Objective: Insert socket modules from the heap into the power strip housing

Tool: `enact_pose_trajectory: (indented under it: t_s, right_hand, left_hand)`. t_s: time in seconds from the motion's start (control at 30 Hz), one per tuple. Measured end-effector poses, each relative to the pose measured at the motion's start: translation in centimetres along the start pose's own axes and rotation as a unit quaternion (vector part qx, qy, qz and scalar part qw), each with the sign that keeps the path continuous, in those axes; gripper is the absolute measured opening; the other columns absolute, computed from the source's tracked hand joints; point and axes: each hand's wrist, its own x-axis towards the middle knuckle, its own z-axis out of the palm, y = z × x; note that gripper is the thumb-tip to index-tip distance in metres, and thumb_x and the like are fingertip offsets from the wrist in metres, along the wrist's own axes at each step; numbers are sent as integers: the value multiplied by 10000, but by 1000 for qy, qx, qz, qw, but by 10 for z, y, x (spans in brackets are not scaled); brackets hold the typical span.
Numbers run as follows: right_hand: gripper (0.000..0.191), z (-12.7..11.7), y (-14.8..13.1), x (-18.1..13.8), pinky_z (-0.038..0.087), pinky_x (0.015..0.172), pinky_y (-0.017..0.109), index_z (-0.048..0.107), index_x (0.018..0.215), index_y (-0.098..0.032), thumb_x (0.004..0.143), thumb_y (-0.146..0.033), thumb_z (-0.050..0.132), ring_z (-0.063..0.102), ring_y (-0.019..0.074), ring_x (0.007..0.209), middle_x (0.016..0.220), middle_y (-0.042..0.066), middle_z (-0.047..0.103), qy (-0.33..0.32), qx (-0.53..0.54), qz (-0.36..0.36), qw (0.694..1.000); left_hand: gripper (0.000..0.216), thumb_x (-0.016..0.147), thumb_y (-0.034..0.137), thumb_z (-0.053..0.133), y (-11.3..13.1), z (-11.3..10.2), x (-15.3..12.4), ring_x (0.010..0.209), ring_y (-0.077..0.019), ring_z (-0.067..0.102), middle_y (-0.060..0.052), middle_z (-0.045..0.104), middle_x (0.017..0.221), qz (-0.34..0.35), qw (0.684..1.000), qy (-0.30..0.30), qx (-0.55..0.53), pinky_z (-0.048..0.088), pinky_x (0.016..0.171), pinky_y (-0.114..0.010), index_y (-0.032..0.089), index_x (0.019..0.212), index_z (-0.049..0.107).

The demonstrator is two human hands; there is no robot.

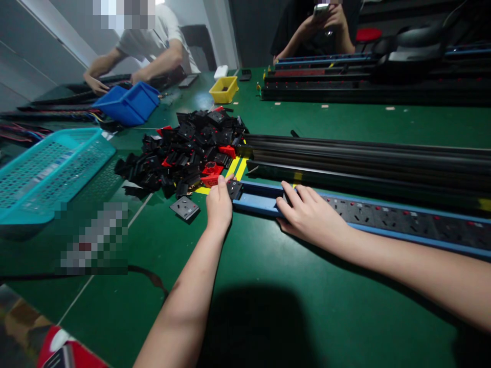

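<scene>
A long blue channel rail (pixel 257 203) lies on the green table, its right part filled with a row of black socket modules (pixel 383 214). My left hand (pixel 220 204) pinches a single black socket module (pixel 235 189) at the rail's left end. Over the rail, left of the visible row, my right hand (pixel 307 208) wraps its fingers around it; a dark edge shows under the fingertips, mostly hidden. Between my hands a stretch of bare blue channel shows. One loose socket module (pixel 184 208) lies flat to the left of my left hand.
Beyond my left hand is a heap of black and red modules (pixel 192 148). Dark rails (pixel 345 156) lie behind the blue one. A turquoise basket (pixel 57 174), blue bin (pixel 128 105) and yellow bin (pixel 223 91) stand farther off. Two people are across the table, one holding a phone (pixel 321 9).
</scene>
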Motion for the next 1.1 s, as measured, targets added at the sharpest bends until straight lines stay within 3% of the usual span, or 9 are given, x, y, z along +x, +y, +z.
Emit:
enact_pose_trajectory:
  t_s: [0.23,0.43,0.7,0.87,1.1]
  right_hand:
    - [311,0,0,1,456,920,464,618,1157,-96,946,-311,541,611,370,1096,1424,304,536,1,3,2,1000]
    - [355,0,0,0,462,915,468,614,1207,-82,948,-315,544,610,368,1090,1424,301,538,2,7,2,1000]
    - [663,2,-1,1,475,944,494,395,1488,48,953,-322,524,591,380,1128,1437,305,530,7,34,21,999]
    - [686,0,-2,1,481,956,492,357,1508,76,961,-315,497,589,384,1139,1448,299,525,2,32,25,999]
    - [705,-1,-1,2,490,962,474,339,1517,85,953,-307,499,597,368,1129,1489,287,493,-1,27,24,999]
  left_hand:
    - [755,1013,618,187,5,0,-5,1148,-266,686,-119,772,1131,17,999,-3,43,480,1033,-387,158,1147,771]
    - [647,1018,565,281,8,0,-6,1098,-271,703,-115,779,1110,29,998,-12,51,497,971,-374,161,1149,769]
    - [533,996,532,393,4,1,-6,1074,-275,707,-102,779,1119,47,997,-4,59,506,964,-391,187,1141,773]
    - [474,935,522,532,5,3,-8,1013,-301,718,-130,774,1109,38,995,5,94,523,926,-424,200,1205,749]
    - [447,929,491,546,7,3,-11,996,-296,714,-131,773,1096,31,995,5,90,528,930,-432,205,1206,748]
